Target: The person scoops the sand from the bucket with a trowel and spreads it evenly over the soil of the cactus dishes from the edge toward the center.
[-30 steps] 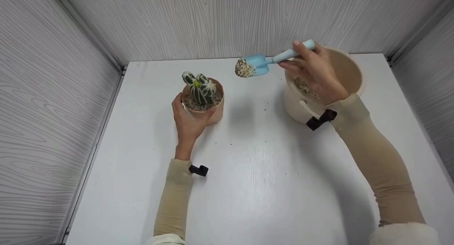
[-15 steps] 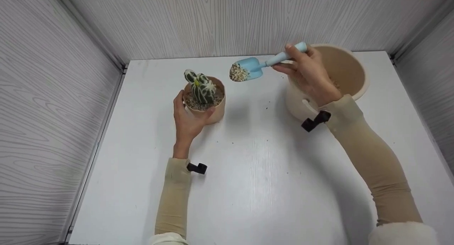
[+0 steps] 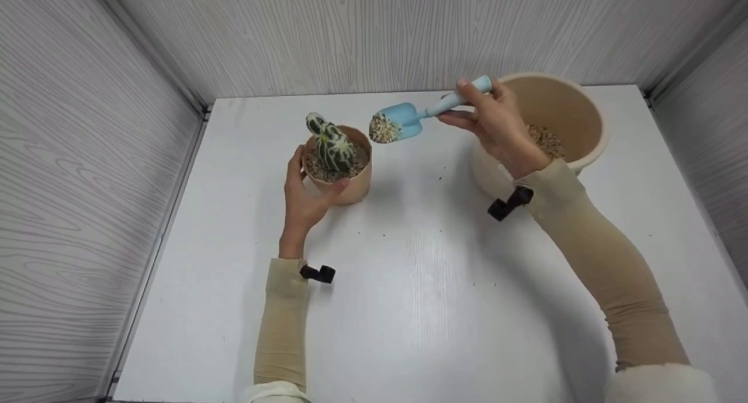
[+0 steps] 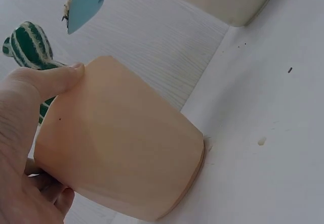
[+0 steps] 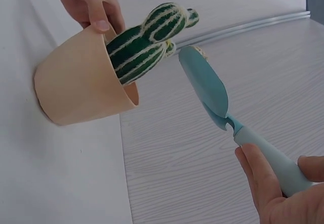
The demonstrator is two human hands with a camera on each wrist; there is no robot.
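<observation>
The left hand point(image 3: 304, 195) grips the small cactus pot point(image 3: 345, 175) on the white table point(image 3: 409, 286); the right hand point(image 3: 497, 128) pinches the light, stiff blue trowel point(image 3: 409, 118) by its handle, loose gravel point(image 3: 383, 128) likely spilling if tipped, beside 1 beige bucket point(image 3: 575, 108).

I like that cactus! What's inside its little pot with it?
The little pot holds a green striped cactus with pebbly gravel around its base. Whatever lies below the gravel, roots or soil, is covered. The left hand holds the pot.
</observation>
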